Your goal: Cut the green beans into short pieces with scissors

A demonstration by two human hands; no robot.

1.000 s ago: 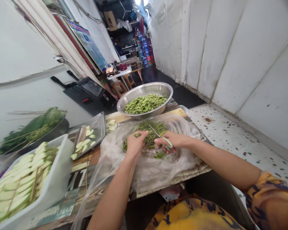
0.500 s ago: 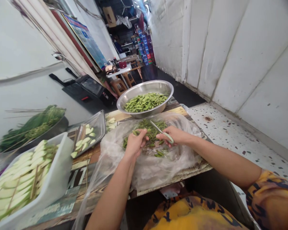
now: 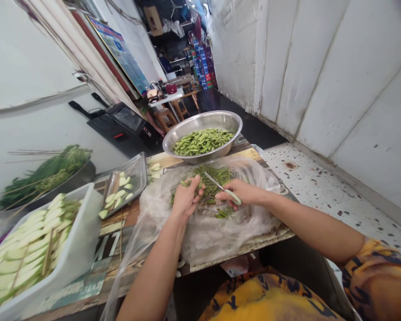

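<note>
My left hand [image 3: 186, 196] is closed, pinching a green bean pod [image 3: 186, 183] between thumb and fingers. In my right hand [image 3: 242, 191] is a pair of scissors [image 3: 214, 180] with pale green handles; the blades stand slightly apart and point toward the left hand. Both hands are over a spread clear plastic bag [image 3: 207, 245] on the table. Loose green pods [image 3: 217, 174] lie on the bag around and beneath the hands. Just beyond the bag, a steel bowl [image 3: 236, 127] holds a heap of pods.
A steel tray [image 3: 141, 171] with pale green slices lies left of the bag. Nearer on the left, a white plastic tub [image 3: 82, 240] holds skewered slices. Behind it are leafy greens [image 3: 58, 171] in a dark basin. A white panel wall [image 3: 307, 67] runs along the right.
My left hand has shifted slightly up and left. The scissors have swung a little left, and their blades, together before, now show a gap.
</note>
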